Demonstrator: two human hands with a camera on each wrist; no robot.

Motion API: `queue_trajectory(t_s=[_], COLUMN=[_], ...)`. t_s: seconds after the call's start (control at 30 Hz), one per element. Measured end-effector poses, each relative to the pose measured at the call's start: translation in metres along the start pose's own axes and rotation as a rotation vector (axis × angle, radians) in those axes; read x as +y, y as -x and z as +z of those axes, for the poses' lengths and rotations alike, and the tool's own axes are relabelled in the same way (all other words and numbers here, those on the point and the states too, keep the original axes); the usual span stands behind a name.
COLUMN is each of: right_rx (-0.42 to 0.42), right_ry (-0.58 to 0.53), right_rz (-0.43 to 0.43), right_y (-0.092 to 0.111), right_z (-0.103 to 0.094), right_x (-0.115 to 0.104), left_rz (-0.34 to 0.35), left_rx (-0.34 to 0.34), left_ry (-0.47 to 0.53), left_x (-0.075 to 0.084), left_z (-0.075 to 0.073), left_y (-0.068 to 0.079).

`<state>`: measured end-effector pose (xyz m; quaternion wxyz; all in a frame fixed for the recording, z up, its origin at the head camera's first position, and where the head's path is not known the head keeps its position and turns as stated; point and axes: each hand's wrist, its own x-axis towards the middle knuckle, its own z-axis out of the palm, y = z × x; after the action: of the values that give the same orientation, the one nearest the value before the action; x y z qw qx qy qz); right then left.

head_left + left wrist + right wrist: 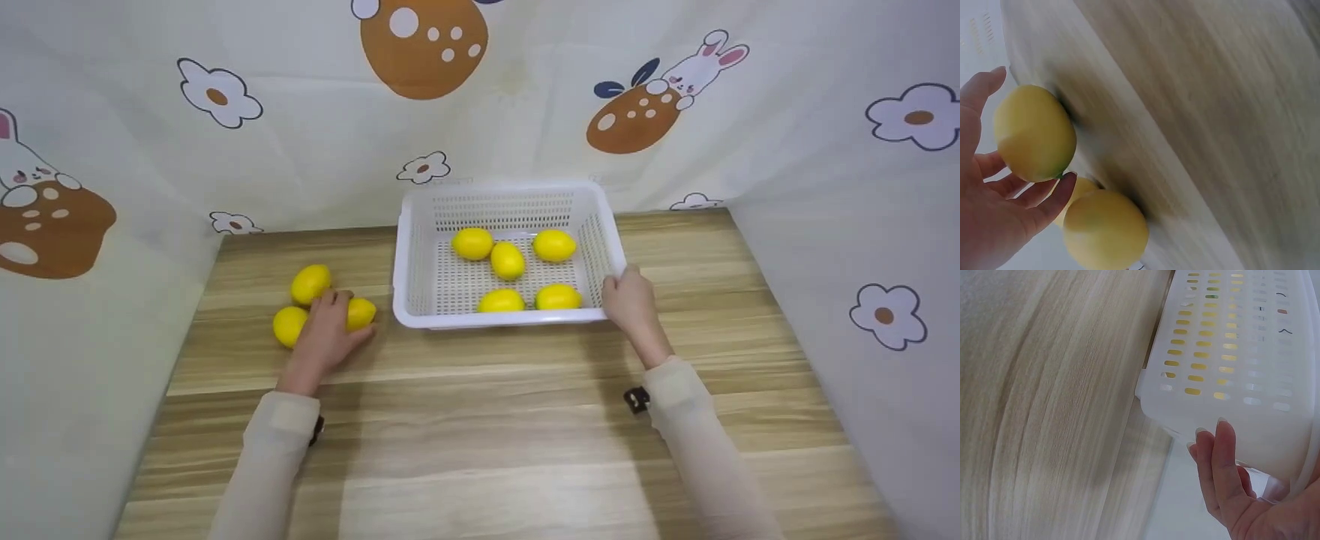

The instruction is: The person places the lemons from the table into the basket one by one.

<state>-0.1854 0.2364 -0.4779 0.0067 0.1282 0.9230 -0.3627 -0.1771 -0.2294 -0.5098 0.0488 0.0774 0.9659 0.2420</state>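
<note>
Lying between left thumb [985, 85] and spread fingers [1055, 198], yellow lemon [1035, 128], right fingers [1223, 455] gripping white basket [457, 321]

From the head view I get a white basket [450, 321], slotted walls and floor, mouth up; my right hand [632, 304] grips its corner at 4 o'clock. Inside I count five, all yellow: 10 o'clock lemon [472, 244], middle lemon [508, 261] (right beside it), 2 o'clock lemon [554, 245], 4 o'clock lemon [559, 296], 6 o'clock lemon [502, 301]; front rim cuts off the last two's lower edges. Outside, toward the basket's 9 o'clock, my left hand [328, 333] holds another yellow lemon [361, 315], greenish at its little-finger end. Off that one: upper loose lemon [311, 285] at 10 o'clock, lower loose lemon [287, 326] at 9, partly hidden.
</note>
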Motion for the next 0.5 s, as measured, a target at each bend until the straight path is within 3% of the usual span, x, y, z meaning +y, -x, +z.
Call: queue_trajectory(t_s=[0.5], right_rx=[-0.001], right_ry=[0.003], right_rz=[0.006], right_y=[0.0], right_z=[0.0], right_x=[0.0], left_rz=[0.009], left_rx=[0.042], left_ry=[0.022], left_x=[0.003], left_z=[0.018], left_y=[-0.004])
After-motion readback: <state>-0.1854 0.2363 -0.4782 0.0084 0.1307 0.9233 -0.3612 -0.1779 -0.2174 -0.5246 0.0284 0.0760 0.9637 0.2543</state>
